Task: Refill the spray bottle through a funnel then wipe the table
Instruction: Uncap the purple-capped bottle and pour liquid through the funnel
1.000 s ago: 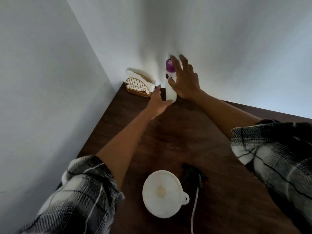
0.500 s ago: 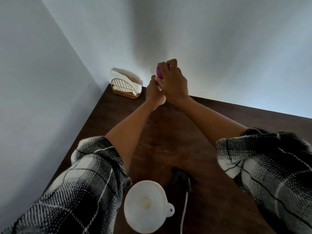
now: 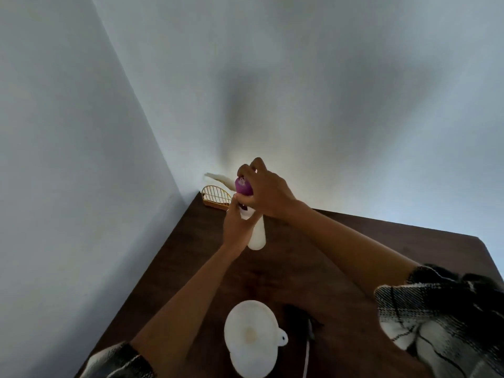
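A white bottle with a purple cap is held above the dark wooden table, near the far corner. My left hand grips the bottle's body below the neck. My right hand curls round the purple cap from the right. A white funnel sits near the table's front edge, seen from above; what it stands in is hidden. Just right of it lies a black spray head with a white dip tube.
A gold wire holder with white napkins stands in the far left corner against the walls. White walls close the table's left and far sides. The table's right corner shows at far right.
Both hands reached the bottle, closed on it and lifted it toward me, away from the wall. The right hand went from spread fingers to a grip round the purple cap.
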Demonstrator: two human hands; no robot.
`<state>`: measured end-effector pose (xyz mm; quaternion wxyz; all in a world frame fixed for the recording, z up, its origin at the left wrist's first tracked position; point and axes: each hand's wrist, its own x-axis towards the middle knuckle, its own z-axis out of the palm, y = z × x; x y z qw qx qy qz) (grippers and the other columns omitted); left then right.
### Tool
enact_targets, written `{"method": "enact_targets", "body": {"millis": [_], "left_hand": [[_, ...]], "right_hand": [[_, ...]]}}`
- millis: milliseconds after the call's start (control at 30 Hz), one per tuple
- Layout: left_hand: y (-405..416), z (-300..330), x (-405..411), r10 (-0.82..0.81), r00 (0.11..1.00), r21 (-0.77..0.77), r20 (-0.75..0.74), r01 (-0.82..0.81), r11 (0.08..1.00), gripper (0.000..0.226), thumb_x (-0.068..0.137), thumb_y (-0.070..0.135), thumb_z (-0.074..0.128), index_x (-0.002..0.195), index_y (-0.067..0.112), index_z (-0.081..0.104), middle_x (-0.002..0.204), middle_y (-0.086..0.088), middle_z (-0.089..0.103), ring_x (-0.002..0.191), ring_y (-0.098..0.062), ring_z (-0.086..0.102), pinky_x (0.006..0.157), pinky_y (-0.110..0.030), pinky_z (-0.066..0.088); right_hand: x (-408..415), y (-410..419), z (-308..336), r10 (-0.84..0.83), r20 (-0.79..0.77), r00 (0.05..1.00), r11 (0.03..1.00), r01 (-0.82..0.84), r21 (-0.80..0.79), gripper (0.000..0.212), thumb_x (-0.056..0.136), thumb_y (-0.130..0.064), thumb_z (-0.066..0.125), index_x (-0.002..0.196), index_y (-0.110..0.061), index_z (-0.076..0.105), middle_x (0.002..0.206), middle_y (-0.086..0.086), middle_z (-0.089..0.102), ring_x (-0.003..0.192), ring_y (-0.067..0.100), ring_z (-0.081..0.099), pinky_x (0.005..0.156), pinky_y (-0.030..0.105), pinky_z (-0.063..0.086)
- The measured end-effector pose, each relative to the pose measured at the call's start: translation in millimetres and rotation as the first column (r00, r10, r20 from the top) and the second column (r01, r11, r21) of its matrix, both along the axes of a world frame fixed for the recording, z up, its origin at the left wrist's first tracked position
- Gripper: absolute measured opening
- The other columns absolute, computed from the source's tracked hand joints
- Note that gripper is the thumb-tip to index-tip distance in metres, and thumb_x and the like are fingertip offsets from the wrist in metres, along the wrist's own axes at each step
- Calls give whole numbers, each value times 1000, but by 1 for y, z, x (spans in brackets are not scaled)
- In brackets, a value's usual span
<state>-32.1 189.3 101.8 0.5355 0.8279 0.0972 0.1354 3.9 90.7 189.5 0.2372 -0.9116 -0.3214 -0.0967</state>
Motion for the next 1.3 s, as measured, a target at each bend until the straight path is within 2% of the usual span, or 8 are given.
{"method": "enact_targets", "body": {"millis": [100,333,533,733,933,1100,1200,1300], "left_hand": [[8,31,-23,26,997,-6,69,-25,1000,59,81,29,70,131,11,43,119,-6,61,106,-15,58,74,-2,41],[19,93,-74,56,988,38,142,-62,997,59,83,34,66,132,14,40,120,2,56,108,-14,55,89,-20,43],[25,120,-102,-30,989,99,146,16,995,61,83,37,66,133,15,39,127,-7,56,113,-24,58,97,-33,47],[28,139,-124,-126,986,137,110,110,984,59,84,33,65,133,12,39,129,-10,55,113,-28,57,97,-37,47],[33,144,-138,-214,971,102,110,203,974,54,85,28,65,130,12,40,123,-9,56,103,-19,58,84,-27,49],[28,143,-139,-242,965,120,99,230,966,55,84,28,66,130,12,41,125,-8,56,107,-22,58,88,-29,47],[30,144,-142,-258,959,90,118,248,965,56,84,27,66,132,12,40,128,-9,56,113,-27,57,90,-30,46],[28,146,-139,-259,959,77,118,251,965,56,85,27,65,132,12,39,129,-10,55,115,-28,56,94,-36,47]], "right_hand": [[-21,9,34,32,13,999,999,-32,17,51,78,-40,69,116,-14,49,117,7,44,84,26,60,74,34,55],[-68,26,113,66,-50,997,996,-69,-58,54,73,-42,74,112,-12,53,107,8,43,83,23,55,78,33,51],[-104,30,162,18,-67,998,978,-32,-205,45,78,-46,69,93,-5,56,73,0,50,56,19,56,44,25,44],[-127,31,173,6,7,1000,973,-4,-230,38,78,-43,70,86,-9,55,64,-10,48,46,10,46,46,21,39],[-137,26,184,146,-40,988,939,-151,-308,43,75,-37,75,102,-7,60,92,3,58,73,23,61,49,20,44],[-139,15,195,305,-279,910,899,-372,-230,12,75,-10,73,85,-12,66,91,-5,61,89,13,56,69,22,48],[-149,20,202,250,-226,941,945,-288,-153,30,82,-33,70,94,-6,66,96,2,68,90,16,62,74,24,50],[-147,20,200,-8,-39,999,892,-11,-452,62,86,-62,48,104,-5,59,93,13,67,72,25,66,64,30,51]]}}
